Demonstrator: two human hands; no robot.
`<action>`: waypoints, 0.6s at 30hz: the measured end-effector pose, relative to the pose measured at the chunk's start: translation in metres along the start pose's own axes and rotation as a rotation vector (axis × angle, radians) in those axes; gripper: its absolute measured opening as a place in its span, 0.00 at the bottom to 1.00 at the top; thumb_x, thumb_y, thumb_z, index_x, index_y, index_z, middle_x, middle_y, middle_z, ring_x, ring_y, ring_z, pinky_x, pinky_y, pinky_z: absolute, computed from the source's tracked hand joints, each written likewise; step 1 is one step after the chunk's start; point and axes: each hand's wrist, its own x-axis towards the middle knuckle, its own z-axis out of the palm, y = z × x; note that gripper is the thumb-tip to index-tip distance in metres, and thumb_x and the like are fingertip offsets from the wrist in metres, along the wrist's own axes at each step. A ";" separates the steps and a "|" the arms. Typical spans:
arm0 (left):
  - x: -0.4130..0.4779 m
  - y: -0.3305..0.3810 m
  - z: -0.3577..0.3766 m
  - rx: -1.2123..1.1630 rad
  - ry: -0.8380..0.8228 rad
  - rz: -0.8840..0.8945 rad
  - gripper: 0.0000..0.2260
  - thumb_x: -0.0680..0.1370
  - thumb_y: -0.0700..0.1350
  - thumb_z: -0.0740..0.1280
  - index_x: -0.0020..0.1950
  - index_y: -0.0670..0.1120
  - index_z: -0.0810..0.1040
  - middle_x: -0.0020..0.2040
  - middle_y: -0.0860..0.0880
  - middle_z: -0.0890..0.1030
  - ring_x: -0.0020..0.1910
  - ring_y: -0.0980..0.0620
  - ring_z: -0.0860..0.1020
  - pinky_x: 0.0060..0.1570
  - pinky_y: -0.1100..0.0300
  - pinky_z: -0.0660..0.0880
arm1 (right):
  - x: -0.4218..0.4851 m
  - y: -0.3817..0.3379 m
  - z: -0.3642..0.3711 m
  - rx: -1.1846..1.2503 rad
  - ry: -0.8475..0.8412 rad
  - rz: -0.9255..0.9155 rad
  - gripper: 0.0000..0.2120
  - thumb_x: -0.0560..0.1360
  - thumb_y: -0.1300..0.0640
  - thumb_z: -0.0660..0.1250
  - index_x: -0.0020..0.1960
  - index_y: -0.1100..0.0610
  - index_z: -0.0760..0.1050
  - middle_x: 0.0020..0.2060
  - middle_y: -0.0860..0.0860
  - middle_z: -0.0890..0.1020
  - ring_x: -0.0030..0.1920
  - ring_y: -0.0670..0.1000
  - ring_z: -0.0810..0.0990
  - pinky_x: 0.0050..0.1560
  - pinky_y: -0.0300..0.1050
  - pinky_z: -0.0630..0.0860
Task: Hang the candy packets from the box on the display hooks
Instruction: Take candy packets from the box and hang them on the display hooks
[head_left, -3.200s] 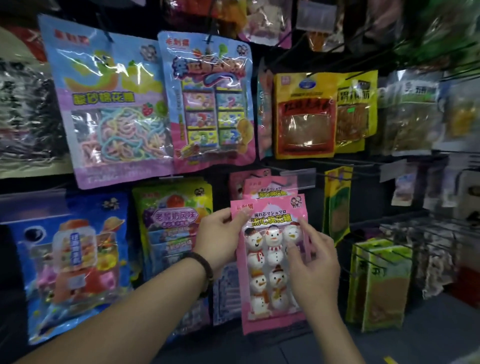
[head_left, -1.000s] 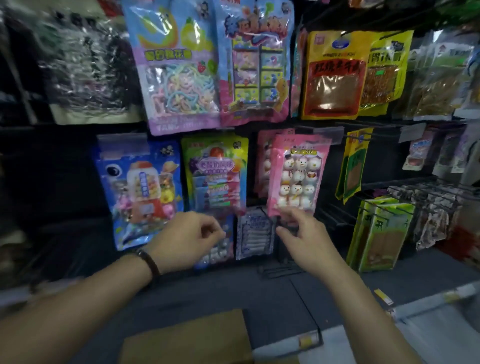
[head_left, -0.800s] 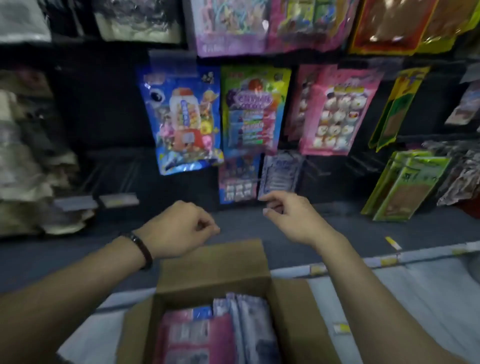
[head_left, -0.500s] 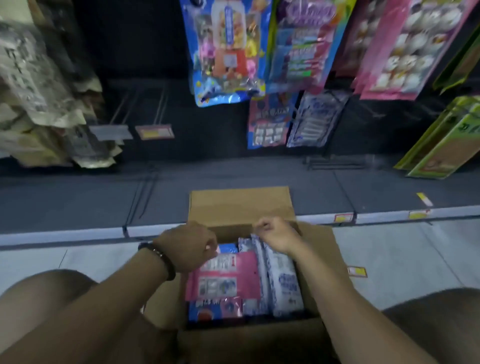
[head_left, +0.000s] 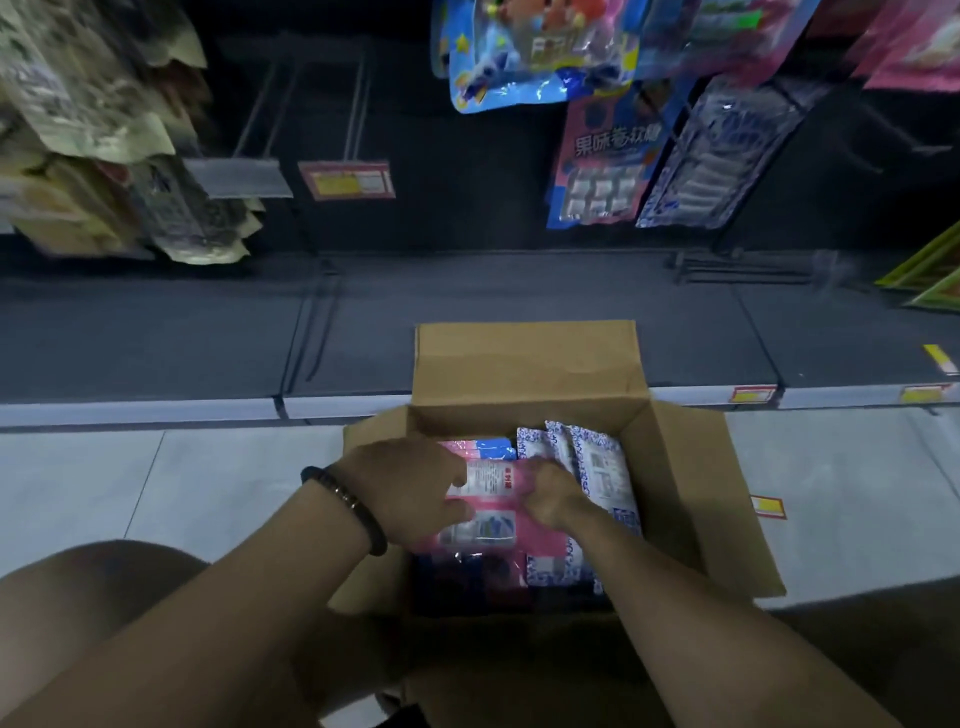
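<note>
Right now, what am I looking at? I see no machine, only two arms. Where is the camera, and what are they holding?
There is no machine here: a person is working with bare hands. The single picture comes from a camera worn on the person's head, looking forward and down.

On the floor stands an open cardboard box filled with candy packets. The left hand, which has a dark wristband, and the right hand both reach inside. They seem to grip the two side edges of a pink packet lying on top. To its right, blue-and-white packets stand on edge.

At the top of the picture, other packets hang on the display, where the boxed ones are meant to go.
</note>
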 end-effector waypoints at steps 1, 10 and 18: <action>0.000 0.000 -0.001 0.000 0.004 0.004 0.21 0.84 0.61 0.62 0.74 0.54 0.75 0.67 0.50 0.80 0.62 0.49 0.80 0.57 0.56 0.76 | 0.007 -0.004 -0.002 -0.050 0.013 -0.011 0.18 0.80 0.58 0.70 0.68 0.55 0.75 0.64 0.56 0.79 0.63 0.56 0.81 0.61 0.43 0.77; 0.013 -0.014 -0.003 -0.038 -0.041 -0.029 0.20 0.83 0.63 0.62 0.69 0.54 0.77 0.62 0.51 0.83 0.56 0.49 0.81 0.53 0.56 0.78 | 0.042 -0.017 0.000 -0.189 -0.163 0.037 0.55 0.74 0.48 0.79 0.86 0.57 0.47 0.84 0.62 0.54 0.81 0.66 0.63 0.79 0.59 0.68; 0.027 -0.015 -0.010 -0.041 -0.106 -0.042 0.18 0.84 0.59 0.62 0.71 0.53 0.76 0.64 0.48 0.81 0.59 0.47 0.79 0.49 0.59 0.68 | 0.012 -0.017 0.000 -0.441 -0.163 -0.078 0.21 0.75 0.46 0.78 0.64 0.52 0.80 0.62 0.53 0.81 0.64 0.56 0.80 0.63 0.51 0.78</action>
